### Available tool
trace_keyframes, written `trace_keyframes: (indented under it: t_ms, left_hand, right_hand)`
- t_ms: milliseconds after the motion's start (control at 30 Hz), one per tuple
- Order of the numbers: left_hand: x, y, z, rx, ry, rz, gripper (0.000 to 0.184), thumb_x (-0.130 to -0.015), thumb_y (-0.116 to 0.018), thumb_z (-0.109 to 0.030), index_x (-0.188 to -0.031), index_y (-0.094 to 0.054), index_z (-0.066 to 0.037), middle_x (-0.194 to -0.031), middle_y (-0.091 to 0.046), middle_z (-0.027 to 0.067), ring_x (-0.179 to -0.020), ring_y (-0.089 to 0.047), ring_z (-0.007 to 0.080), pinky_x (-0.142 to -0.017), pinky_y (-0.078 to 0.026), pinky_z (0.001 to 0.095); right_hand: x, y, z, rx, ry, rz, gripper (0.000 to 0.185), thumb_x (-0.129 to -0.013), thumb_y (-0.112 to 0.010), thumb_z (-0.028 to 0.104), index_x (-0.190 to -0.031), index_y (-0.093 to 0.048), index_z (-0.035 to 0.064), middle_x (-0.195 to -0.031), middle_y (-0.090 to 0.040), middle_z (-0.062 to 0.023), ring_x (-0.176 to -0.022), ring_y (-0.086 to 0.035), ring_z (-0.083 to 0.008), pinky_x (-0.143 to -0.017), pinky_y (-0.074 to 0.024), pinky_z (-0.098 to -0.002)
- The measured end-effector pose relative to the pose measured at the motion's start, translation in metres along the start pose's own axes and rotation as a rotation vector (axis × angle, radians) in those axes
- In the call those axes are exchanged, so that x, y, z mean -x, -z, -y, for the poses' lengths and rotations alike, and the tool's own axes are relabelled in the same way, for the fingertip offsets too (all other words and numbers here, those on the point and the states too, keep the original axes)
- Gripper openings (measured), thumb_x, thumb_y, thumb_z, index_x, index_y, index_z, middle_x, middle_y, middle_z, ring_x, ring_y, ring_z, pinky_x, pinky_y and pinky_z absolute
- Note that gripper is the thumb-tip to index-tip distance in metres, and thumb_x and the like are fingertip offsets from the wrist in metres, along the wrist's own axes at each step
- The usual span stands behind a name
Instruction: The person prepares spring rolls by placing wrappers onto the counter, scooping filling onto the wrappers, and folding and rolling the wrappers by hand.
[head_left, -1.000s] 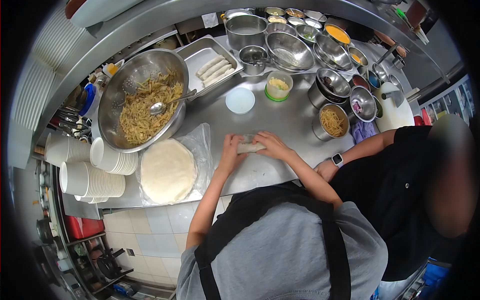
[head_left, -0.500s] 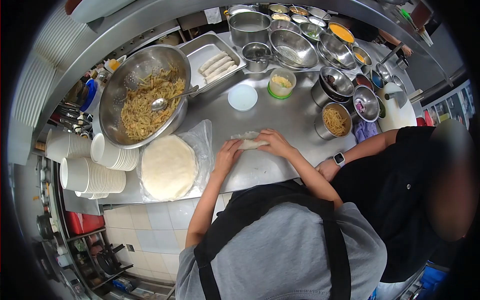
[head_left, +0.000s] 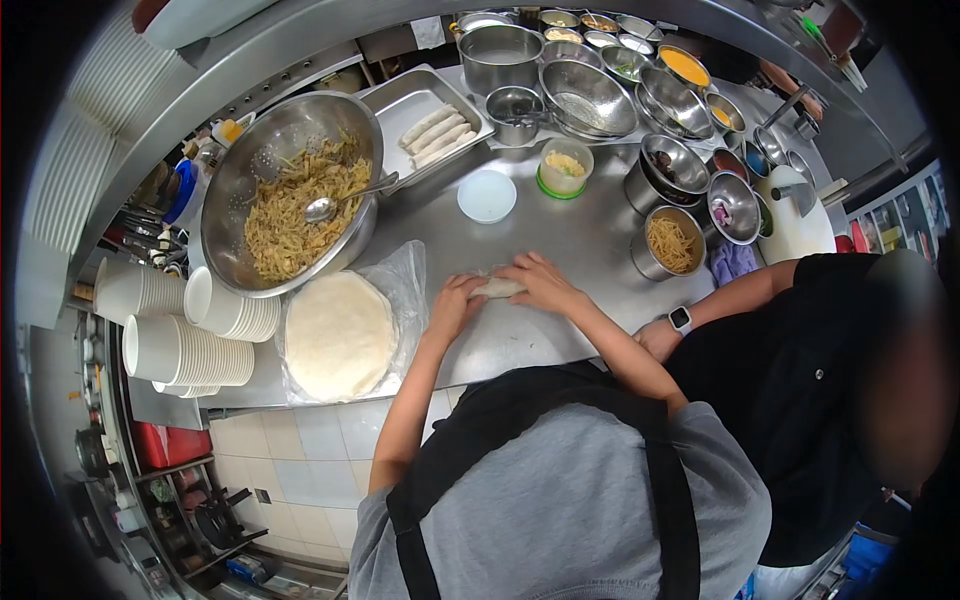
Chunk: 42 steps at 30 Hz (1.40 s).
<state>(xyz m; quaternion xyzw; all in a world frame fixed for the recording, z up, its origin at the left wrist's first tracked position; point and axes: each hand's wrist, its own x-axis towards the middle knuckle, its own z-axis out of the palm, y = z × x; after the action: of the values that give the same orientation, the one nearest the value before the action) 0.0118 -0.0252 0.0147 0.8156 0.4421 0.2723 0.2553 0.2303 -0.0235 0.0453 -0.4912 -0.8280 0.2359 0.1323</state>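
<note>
A pale, partly rolled spring roll (head_left: 497,288) lies on the steel counter in front of me. My left hand (head_left: 456,305) curls its fingers over the roll's left end. Over the right end, my right hand (head_left: 541,284) presses with bent fingers, partly hiding the wrapper. To the left is a stack of round wrappers (head_left: 338,335) on a clear plastic bag (head_left: 408,285). Beyond the roll are a small dish of pale liquid (head_left: 487,197) and a tub with yellow contents (head_left: 566,166). Finished rolls (head_left: 437,133) lie in a metal tray (head_left: 375,96).
A large steel bowl (head_left: 222,215) of shredded filling with a spoon (head_left: 320,209) stands at left, above stacked white tubs (head_left: 190,350). Metal bowls (head_left: 588,95) crowd the back. A pot of yellow strips (head_left: 671,245) stands right, near a co-worker's forearm (head_left: 740,293).
The wrapper flap that showed beyond my fingers is now mostly rolled in, and the roll looks tighter. My right hand has shifted slightly left and farther over it.
</note>
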Motion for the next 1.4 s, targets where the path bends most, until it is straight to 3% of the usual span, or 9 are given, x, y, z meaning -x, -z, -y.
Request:
trace_keyframes:
  t_ms: [167,300,467,567,800,867,1067,1267,1400]
  left_hand:
    - [0.002,0.001,-0.007,0.025,0.062,0.006,0.038,-0.075,-0.068,-0.006,-0.112,-0.06,-0.005,-0.112,-0.059,0.0131,-0.106,-0.052,0.032,-0.092,-0.043,0.0402]
    - [0.001,-0.003,-0.01,-0.09,-0.012,0.035,0.043,-0.075,-0.067,-0.007,-0.117,-0.056,-0.006,-0.113,-0.055,0.0127,-0.107,-0.049,0.0321,-0.092,-0.042,0.0409]
    - [0.002,-0.008,-0.012,-0.138,-0.029,-0.005,0.035,-0.078,-0.067,-0.012,-0.112,-0.06,-0.007,-0.109,-0.055,0.0096,-0.103,-0.049,0.0296,-0.09,-0.042,0.0399]
    - [-0.001,-0.01,-0.004,-0.157,0.01,0.039,0.031,-0.08,-0.066,-0.018,-0.109,-0.063,-0.009,-0.108,-0.055,0.0074,-0.103,-0.05,0.0284,-0.088,-0.041,0.0399]
    - [-0.02,-0.001,0.008,-0.118,0.151,0.243,0.026,-0.083,-0.064,-0.026,-0.106,-0.067,-0.015,-0.109,-0.056,0.0038,-0.104,-0.05,0.0274,-0.088,-0.039,0.0428]
    - [-0.02,-0.004,0.014,-0.102,0.141,0.225,0.026,-0.083,-0.064,-0.027,-0.106,-0.067,-0.015,-0.108,-0.056,0.0037,-0.105,-0.05,0.0267,-0.087,-0.039,0.0437]
    - [-0.022,-0.003,0.019,-0.061,0.103,0.233,0.026,-0.087,-0.06,-0.029,-0.107,-0.068,-0.015,-0.108,-0.055,0.0028,-0.106,-0.048,0.0245,-0.086,-0.036,0.0428]
    - [-0.026,-0.008,0.031,0.014,0.163,0.233,0.026,-0.091,-0.055,-0.033,-0.106,-0.068,-0.016,-0.103,-0.057,0.0011,-0.105,-0.049,0.0221,-0.087,-0.031,0.0422]
    - [-0.034,-0.006,0.028,-0.001,0.285,0.337,0.028,-0.093,-0.053,-0.033,-0.108,-0.066,-0.014,-0.101,-0.06,0.0001,-0.109,-0.049,0.0195,-0.092,-0.028,0.0433]
  right_hand:
    - [-0.005,-0.005,-0.003,0.035,-0.023,0.083,0.041,-0.074,-0.072,0.02,-0.113,-0.064,0.0265,-0.107,-0.054,-0.004,-0.106,-0.046,-0.0267,-0.09,-0.0411,-0.0427]
    - [-0.007,-0.01,-0.009,0.06,0.014,0.087,0.04,-0.075,-0.071,0.022,-0.114,-0.063,0.024,-0.104,-0.051,-0.0029,-0.101,-0.046,-0.0255,-0.088,-0.0411,-0.04]
    - [-0.01,-0.002,-0.007,0.053,-0.005,0.137,0.038,-0.074,-0.072,0.023,-0.111,-0.063,0.0202,-0.102,-0.056,-0.0045,-0.102,-0.048,-0.0259,-0.09,-0.0405,-0.04]
    - [-0.01,0.001,-0.012,-0.088,-0.024,0.047,0.037,-0.071,-0.075,0.024,-0.106,-0.064,0.0152,-0.1,-0.06,-0.0064,-0.098,-0.055,-0.0269,-0.093,-0.0389,-0.0406]
    - [-0.021,0.001,-0.029,-0.19,-0.03,0.124,0.036,-0.067,-0.078,0.024,-0.097,-0.065,0.0092,-0.091,-0.062,-0.0086,-0.087,-0.06,-0.027,-0.079,-0.0465,-0.0374]
    - [-0.021,0.003,-0.034,-0.243,0.022,0.1,0.033,-0.066,-0.078,0.026,-0.092,-0.067,0.0084,-0.09,-0.062,-0.009,-0.091,-0.06,-0.0268,-0.077,-0.047,-0.0384]
    - [-0.035,-0.002,-0.052,-0.329,-0.041,0.196,0.034,-0.065,-0.08,0.026,-0.09,-0.07,0.0045,-0.085,-0.063,-0.0104,-0.082,-0.062,-0.0268,-0.074,-0.0486,-0.035]
    - [-0.049,-0.006,-0.068,-0.405,-0.024,0.273,0.035,-0.066,-0.08,0.023,-0.094,-0.07,0.0038,-0.082,-0.067,-0.0087,-0.078,-0.064,-0.0206,-0.07,-0.0494,-0.0322]
    - [-0.052,-0.003,-0.068,-0.52,-0.042,0.265,0.028,-0.068,-0.081,0.022,-0.085,-0.068,0.0043,-0.076,-0.064,-0.0047,-0.07,-0.059,-0.0153,-0.064,-0.0472,-0.0293]
